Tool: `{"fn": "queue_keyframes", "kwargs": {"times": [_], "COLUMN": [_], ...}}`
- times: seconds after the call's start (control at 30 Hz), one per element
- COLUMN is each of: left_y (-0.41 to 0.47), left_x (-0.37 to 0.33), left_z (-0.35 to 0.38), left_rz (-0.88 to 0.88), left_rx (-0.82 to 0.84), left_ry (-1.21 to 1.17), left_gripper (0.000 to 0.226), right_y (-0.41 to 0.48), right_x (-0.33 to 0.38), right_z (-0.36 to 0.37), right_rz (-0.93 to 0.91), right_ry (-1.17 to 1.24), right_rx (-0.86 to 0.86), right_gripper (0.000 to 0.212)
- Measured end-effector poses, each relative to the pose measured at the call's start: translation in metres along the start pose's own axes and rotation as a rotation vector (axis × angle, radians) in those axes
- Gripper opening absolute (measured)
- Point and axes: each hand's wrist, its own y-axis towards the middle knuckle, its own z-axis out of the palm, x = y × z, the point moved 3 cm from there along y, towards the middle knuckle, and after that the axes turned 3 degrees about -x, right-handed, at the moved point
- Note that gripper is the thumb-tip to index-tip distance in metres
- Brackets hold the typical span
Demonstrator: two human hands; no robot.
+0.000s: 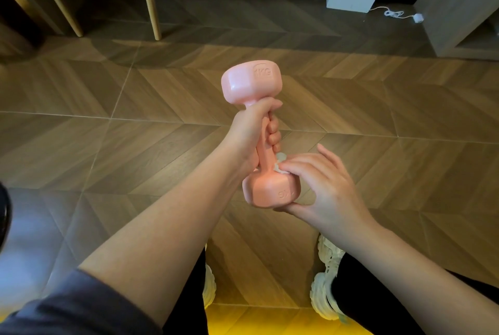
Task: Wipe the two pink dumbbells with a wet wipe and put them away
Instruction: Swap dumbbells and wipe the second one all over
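Over parquet (378, 107), glossy dumbbell (263, 157) (wipe (280, 157), perhaps)

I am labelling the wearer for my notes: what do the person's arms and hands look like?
The left forearm and right forearm are bare. The left hand and right hand show no gloves, rings or watch. A dark grey sleeve covers the left arm near the elbow; no sleeve shows on the right arm.

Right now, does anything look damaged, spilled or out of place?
Not really. The pink dumbbell looks intact in the left hand, the right hand holding the wet wipe on it. Only a white cable lies loose on the floor.
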Motion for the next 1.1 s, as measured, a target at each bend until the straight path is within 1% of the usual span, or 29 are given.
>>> {"fn": "queue_keyframes", "kwargs": {"times": [0.07,0.2,0.33,0.37,0.47,0.53,0.57,0.63,0.67,0.73,0.8,0.87,0.9,0.97,1.07,1.1], "left_y": [-0.001,-0.005,-0.008,-0.007,-0.007,-0.009,-0.008,-0.006,-0.005,-0.002,-0.002,-0.002,-0.003,-0.005,-0.003,-0.002], "left_x": [0.0,0.0,-0.004,-0.004,-0.002,0.0,-0.001,-0.002,-0.002,0.0,0.001,0.004,0.006,0.008,0.007,0.005], "left_z": [0.001,0.005,0.009,0.009,0.01,0.013,0.013,0.011,0.01,0.006,0.004,0.004,0.005,0.007,0.006,0.006], "left_rz": [0.014,-0.002,-0.019,-0.025,-0.021,0.009,0.036,0.092,0.106,0.098,0.063,0.022,-0.001,-0.03,-0.014,-0.002], "left_rx": [0.027,0.113,0.144,0.154,0.24,0.288,0.28,0.205,0.163,0.097,0.048,0.024,0.031,0.054,0.023,0.008], "left_ry": [0.026,0.065,0.024,0.015,0.011,0.007,0.015,0.061,0.087,0.108,0.112,0.129,0.133,0.111,0.106,0.105], "left_gripper": [0.032,0.036,0.03,0.029,0.036,0.037,0.032,0.021,0.019,0.024,0.028,0.025,0.022,0.023,0.02,0.022], "right_y": [-0.001,0.001,-0.003,-0.004,0.0,0.002,0.002,0.002,0.002,0.003,0.004,0.005,0.006,0.005,0.005,0.005], "right_x": [-0.005,-0.006,0.001,0.001,-0.004,-0.006,-0.006,-0.006,-0.006,-0.008,-0.009,-0.008,-0.007,-0.005,-0.006,-0.006], "right_z": [0.004,0.007,-0.003,-0.003,0.005,0.008,0.007,0.001,-0.003,-0.008,-0.008,-0.002,0.001,0.006,0.003,0.0], "right_rz": [0.021,0.066,0.039,0.054,0.112,0.078,0.056,0.034,0.026,0.012,0.006,0.009,0.013,0.019,0.033,0.042], "right_ry": [-0.058,-0.036,-0.06,-0.034,0.04,-0.036,-0.083,-0.156,-0.192,-0.251,-0.262,-0.24,-0.225,-0.212,-0.238,-0.244], "right_rx": [0.011,0.061,-0.063,-0.064,0.071,0.081,0.044,-0.05,-0.091,-0.141,-0.142,-0.101,-0.071,-0.023,-0.074,-0.102], "right_gripper": [0.061,0.064,0.061,0.061,0.061,0.057,0.055,0.053,0.054,0.055,0.056,0.055,0.055,0.054,0.053,0.054]}}
